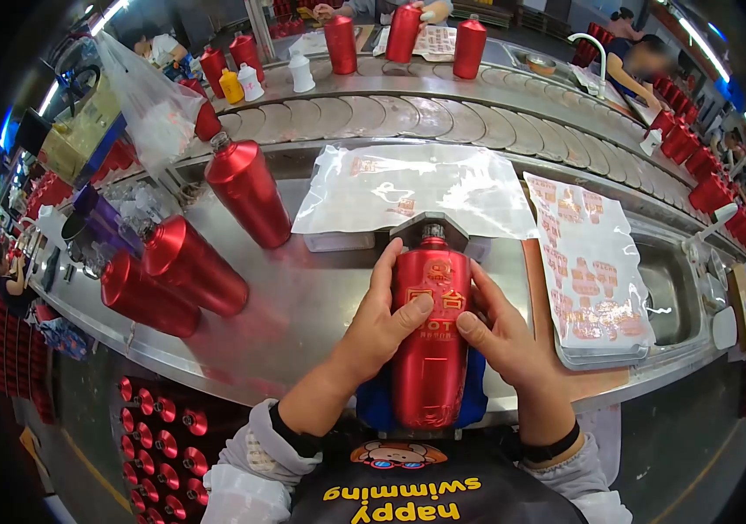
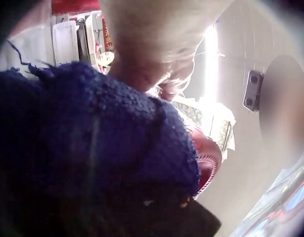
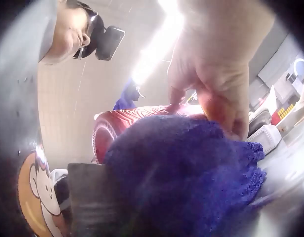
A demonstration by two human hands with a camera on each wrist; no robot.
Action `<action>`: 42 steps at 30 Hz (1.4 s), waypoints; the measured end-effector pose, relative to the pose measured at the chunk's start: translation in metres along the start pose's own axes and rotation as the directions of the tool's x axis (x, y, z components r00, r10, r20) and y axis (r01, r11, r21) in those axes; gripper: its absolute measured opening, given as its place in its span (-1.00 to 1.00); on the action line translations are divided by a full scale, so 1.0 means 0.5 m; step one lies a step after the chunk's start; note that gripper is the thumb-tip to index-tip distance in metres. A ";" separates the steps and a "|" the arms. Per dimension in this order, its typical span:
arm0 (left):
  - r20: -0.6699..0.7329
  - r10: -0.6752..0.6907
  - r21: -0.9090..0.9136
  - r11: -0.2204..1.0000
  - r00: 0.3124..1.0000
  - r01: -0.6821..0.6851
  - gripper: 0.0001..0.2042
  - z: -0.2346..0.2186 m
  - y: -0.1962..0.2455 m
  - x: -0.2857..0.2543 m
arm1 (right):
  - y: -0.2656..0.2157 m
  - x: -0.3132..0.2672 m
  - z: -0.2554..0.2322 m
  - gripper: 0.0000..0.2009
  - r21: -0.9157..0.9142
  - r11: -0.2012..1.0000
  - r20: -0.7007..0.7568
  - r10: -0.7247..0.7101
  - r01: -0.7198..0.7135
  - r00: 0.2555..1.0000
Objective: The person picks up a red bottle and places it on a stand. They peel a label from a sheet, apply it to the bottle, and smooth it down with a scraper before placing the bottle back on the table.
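A shiny red bottle (image 1: pixel 430 375) with gold lettering and a dark neck lies on a blue cloth (image 1: pixel 475 389), its neck pointing away from me. Along its left side my left hand (image 1: pixel 382 323) holds it, thumb pressed on the front by the lettering. From the right side my right hand (image 1: pixel 508 336) grips it, its thumb also on the front, close to the other thumb. In the right wrist view the bottle's ridged base (image 3: pixel 103 138) shows beside the bunched blue cloth (image 3: pixel 186 173). A dark angular block (image 1: pixel 430 218) stands behind the neck.
Three red bottles stand at left, one being this bottle (image 1: pixel 249 192). A printed transfer sheet (image 1: pixel 417 179) lies behind the block; another sheet stack (image 1: pixel 587 262) sits at right beside a sink (image 1: pixel 674 306). Beyond runs a plated conveyor (image 1: pixel 390 118). Several bottles (image 1: pixel 168 450) fill the lower left.
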State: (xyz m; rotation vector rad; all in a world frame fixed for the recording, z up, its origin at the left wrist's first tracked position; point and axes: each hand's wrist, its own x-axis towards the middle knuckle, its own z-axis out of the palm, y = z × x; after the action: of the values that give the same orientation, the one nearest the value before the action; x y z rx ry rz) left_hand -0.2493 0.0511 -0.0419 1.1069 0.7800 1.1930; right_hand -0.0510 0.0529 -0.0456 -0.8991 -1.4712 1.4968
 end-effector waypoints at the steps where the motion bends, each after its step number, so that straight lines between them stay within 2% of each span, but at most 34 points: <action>1: -0.015 0.011 0.005 1.000 1.000 -0.010 -0.14 -0.001 -0.002 0.002 | 0.000 0.000 -0.002 -0.13 0.001 1.000 0.003 -0.001 0.001 1.000; 4: -0.033 -0.073 -0.063 0.995 0.997 0.071 -0.24 -0.005 0.012 0.021 | 0.002 -0.003 -0.005 -0.14 -0.001 1.000 0.007 -0.003 0.003 1.000; 10: -0.075 -0.060 0.141 0.988 0.995 0.070 -0.38 0.000 0.011 0.056 | 0.004 0.000 -0.003 -0.15 -0.032 0.999 0.007 -0.041 0.042 0.999; 19: -0.099 -0.037 0.151 0.987 0.994 0.052 -0.35 -0.003 0.004 0.061 | -0.004 -0.002 0.000 -0.16 -0.038 0.999 -0.004 -0.028 0.028 1.000; 22: -0.086 -0.054 0.076 0.995 0.995 0.060 -0.33 0.002 0.016 0.057 | 0.001 -0.002 -0.003 -0.15 -0.022 1.000 0.002 -0.010 0.010 1.000; 25: -0.025 -0.042 0.201 0.979 0.999 0.046 -0.35 -0.005 0.010 0.057 | -0.001 -0.004 -0.002 -0.14 -0.023 0.999 0.011 -0.043 0.043 0.999; 31: -0.032 -0.080 0.183 0.979 0.996 0.085 -0.33 -0.001 0.018 0.062 | -0.006 -0.001 0.000 -0.14 -0.034 0.999 0.011 -0.040 0.040 0.999; 34: -0.039 -0.071 0.248 0.966 0.997 0.078 -0.35 -0.003 0.014 0.063 | -0.002 -0.002 -0.002 -0.15 -0.045 0.998 0.004 -0.044 0.044 0.999; 37: -0.097 -0.040 0.144 0.988 0.994 0.054 -0.35 -0.003 0.004 0.066 | 0.002 -0.001 -0.001 -0.16 -0.042 0.998 0.001 -0.044 0.044 0.999; 40: -0.064 -0.067 0.034 0.997 0.996 0.069 -0.37 0.007 0.018 0.059 | 0.001 -0.004 -0.003 -0.17 -0.051 0.998 -0.001 -0.046 0.046 0.999; 42: -0.067 -0.068 0.038 0.997 0.995 0.070 -0.37 0.006 0.015 0.062 | 0.005 -0.002 -0.002 -0.18 -0.069 0.996 -0.006 -0.056 0.055 0.998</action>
State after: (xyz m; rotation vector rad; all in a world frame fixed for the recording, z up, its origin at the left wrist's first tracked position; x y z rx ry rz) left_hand -0.2418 0.0803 -0.0313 1.0697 0.8897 1.1644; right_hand -0.0498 0.0524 -0.0484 -0.8972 -1.5379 1.4078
